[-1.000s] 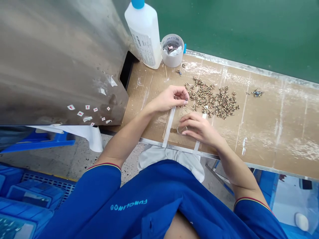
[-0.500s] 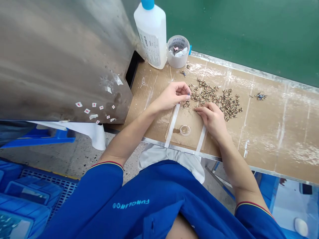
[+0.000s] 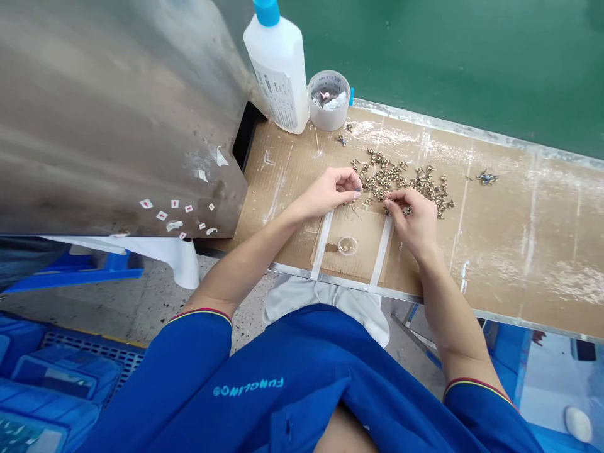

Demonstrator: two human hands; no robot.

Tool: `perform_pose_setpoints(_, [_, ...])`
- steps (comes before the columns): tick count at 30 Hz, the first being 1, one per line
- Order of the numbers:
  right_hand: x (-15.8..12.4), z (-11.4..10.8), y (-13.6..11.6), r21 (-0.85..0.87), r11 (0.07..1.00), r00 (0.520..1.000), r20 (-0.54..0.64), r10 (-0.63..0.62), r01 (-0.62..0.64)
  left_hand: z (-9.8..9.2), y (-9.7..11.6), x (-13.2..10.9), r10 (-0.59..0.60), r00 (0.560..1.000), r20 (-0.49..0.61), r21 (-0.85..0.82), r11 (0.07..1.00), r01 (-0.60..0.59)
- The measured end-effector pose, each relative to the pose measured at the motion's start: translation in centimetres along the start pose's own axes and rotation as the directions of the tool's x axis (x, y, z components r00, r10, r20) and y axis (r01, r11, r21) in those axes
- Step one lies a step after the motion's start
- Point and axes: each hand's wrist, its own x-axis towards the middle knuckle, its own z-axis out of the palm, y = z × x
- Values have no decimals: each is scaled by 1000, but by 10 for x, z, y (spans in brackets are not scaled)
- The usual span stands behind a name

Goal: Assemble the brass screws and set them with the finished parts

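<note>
My left hand point(image 3: 336, 190) is closed in a pinch at the left edge of a pile of small brass-coloured metal parts point(image 3: 384, 173). A tiny blue piece shows between its thumb and fingertips. At the pile's near side, my right hand point(image 3: 414, 219) has thumb and forefinger pressed together, touching or just above the parts. Whatever those fingers hold is too small to make out. In front of both hands, a small clear round dish point(image 3: 348, 246) sits on a cardboard piece taped down with white strips, with a few tiny bits inside.
A white bottle with a blue cap point(image 3: 278, 69) stands at the back left, beside a tape-roll cup point(image 3: 329, 104) with scraps. Small blue-and-metal parts point(image 3: 487, 177) lie to the right. A metal cabinet point(image 3: 117, 119) borders the left; a green surface point(image 3: 453, 69) lies beyond.
My right hand has moved right, away from the left hand, to the pile's near edge. My left hand keeps its pinch, slightly lower in view. The view has shifted a little.
</note>
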Motion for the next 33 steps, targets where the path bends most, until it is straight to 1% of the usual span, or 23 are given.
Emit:
perform_pose_setpoints(3, [-2, 4, -1, 17, 1000, 998, 54, 22, -23, 1, 0, 0, -8, 1000, 0, 5, 1000, 8])
perform_pose_setpoints(7, [-4, 8, -3, 37, 999, 992, 126, 16, -21, 1, 1, 0, -1, 1000, -16, 12, 1000, 1])
perform_pose_setpoints(11, [-5, 8, -2, 3, 1000, 992, 128, 8, -9, 2, 1, 0, 1, 1000, -17, 18, 1000, -1])
perform_pose_setpoints(16, [-6, 8, -1, -29, 998, 988, 144, -52, 57, 3, 1, 0, 2, 1000, -6, 19, 1000, -2])
perform_pose_setpoints(21, [-8, 8, -4, -131, 987, 979, 192, -70, 96, 3, 0, 0, -1, 1000, 2, 9, 1000, 1])
perform_pose_setpoints(24, [-8, 9, -5, -165, 980, 978, 196, -78, 111, 3, -1, 0, -4, 1000, 4, 8, 1000, 4])
perform_pose_setpoints(29, [-10, 11, -5, -164, 975, 976, 185, -116, 147, 3, -2, 1, -1, 1000, -3, 23, 1000, 1])
perform_pose_setpoints(33, [-10, 11, -7, -105, 986, 977, 182, -112, 133, 3, -2, 1, 1, 1000, -6, 33, 999, -1])
